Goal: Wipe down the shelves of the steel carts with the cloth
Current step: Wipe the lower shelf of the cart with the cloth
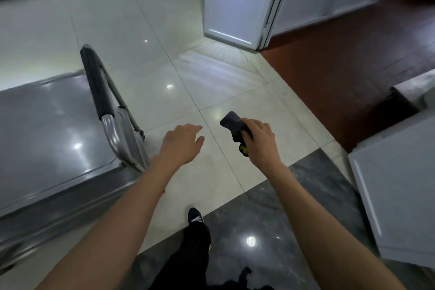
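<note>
A dark cloth [231,122], possibly bunched, is being gripped in the right hand [260,139] above the floor [211,77]. The left hand [182,143] is being held with fingers relaxed, apart, beside the steel cart [54,125].

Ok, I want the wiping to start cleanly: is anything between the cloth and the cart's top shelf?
The cart's handle rises along the near edge of the top shelf, between it and the cloth gripped in the right hand. The cloth would need to go over it. Nothing else visible intervenes.
</note>
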